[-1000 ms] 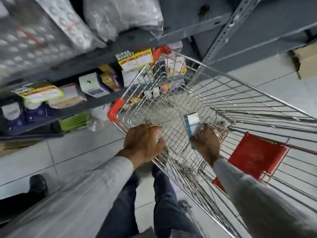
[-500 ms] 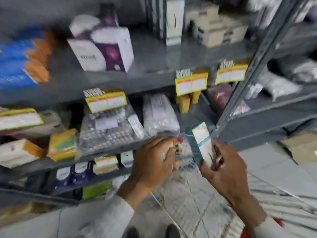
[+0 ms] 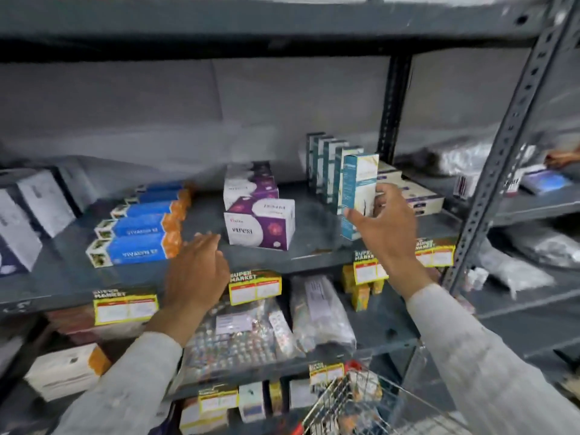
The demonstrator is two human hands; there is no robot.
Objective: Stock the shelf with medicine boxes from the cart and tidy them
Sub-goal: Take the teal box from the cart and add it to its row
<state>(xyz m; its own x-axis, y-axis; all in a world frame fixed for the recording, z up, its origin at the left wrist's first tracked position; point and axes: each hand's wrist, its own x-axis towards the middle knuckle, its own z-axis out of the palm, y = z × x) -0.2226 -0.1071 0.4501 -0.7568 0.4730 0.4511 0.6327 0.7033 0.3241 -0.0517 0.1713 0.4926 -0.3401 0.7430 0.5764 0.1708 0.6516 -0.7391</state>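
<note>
Teal and white, the medicine box stands upright in the right hand, whose fingers are clamped round its lower part, at the near end of a row of matching boxes on the grey metal shelf. Left of it sit purple and white cartons, and further left a row of blue and orange boxes. Empty, with fingers spread, the left hand hovers over the shelf's near edge. Low on the right, the wire cart shows its corner.
</note>
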